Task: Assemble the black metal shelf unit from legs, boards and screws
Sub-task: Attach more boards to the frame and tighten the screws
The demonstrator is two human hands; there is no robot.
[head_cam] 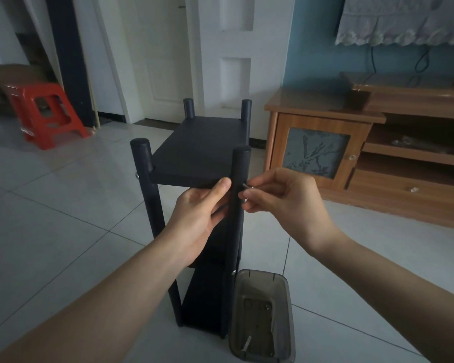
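The black shelf unit stands upright on the tiled floor, with four round legs and boards between them. My left hand grips the near right leg just under the top board, thumb on the board's front edge. My right hand pinches a small silver screw and holds its tip against that leg at board height. A silver screw head shows on the near left leg, and another lower on the near right leg.
A translucent grey plastic tray with a few screws sits on the floor right of the unit's base. A wooden TV cabinet stands at the right, a red plastic stool at the back left, white doors behind.
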